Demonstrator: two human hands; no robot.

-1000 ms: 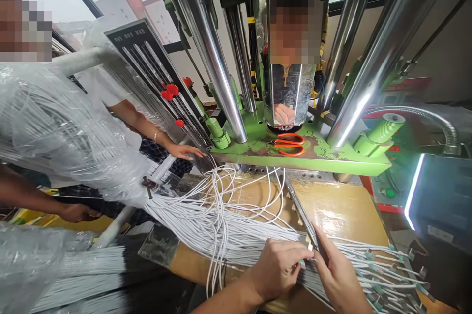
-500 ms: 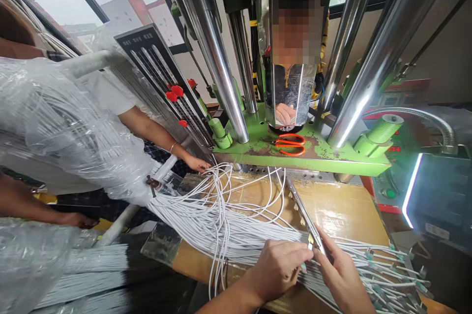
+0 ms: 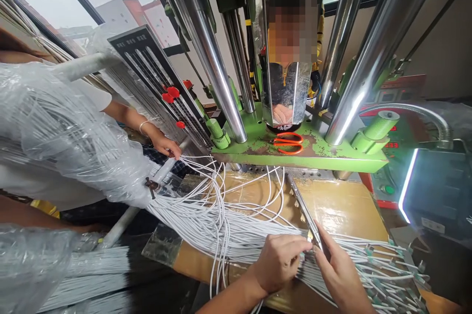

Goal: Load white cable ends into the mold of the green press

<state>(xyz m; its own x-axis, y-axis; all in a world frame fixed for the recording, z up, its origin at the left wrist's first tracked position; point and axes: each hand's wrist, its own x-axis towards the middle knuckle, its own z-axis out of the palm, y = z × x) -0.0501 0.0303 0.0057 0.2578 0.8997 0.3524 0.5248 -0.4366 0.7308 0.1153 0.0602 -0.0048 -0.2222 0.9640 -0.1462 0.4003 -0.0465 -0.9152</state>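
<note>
My right hand [image 3: 341, 267] is wrapped round the near end of a narrow metal bar [image 3: 303, 205], which slants away toward the press. Small brass-coloured pieces [image 3: 296, 202] stick out along the bar's left side. My left hand [image 3: 278, 260] is closed in a pinch at the bar's near end, on a small white cable end [image 3: 310, 244] touching the bar. Its fingertips partly hide that piece. Beneath both hands runs a thick spread of white cables [image 3: 236, 228], with greenish connector ends [image 3: 376, 274] to the right.
A green press plate [image 3: 254, 154] with orange-handled scissors [image 3: 288, 142] on it stands behind brown-taped cardboard [image 3: 342, 201]. Steel columns [image 3: 206, 53] rise from it. At left, a co-worker's hand [image 3: 164, 144] is at some cables beside plastic-wrapped cable bundles [image 3: 73, 127].
The co-worker's hand has moved left and up, with cable strands now stretched toward it. My hands stay at the bar's near end with almost no movement. The view has shifted slightly.
</note>
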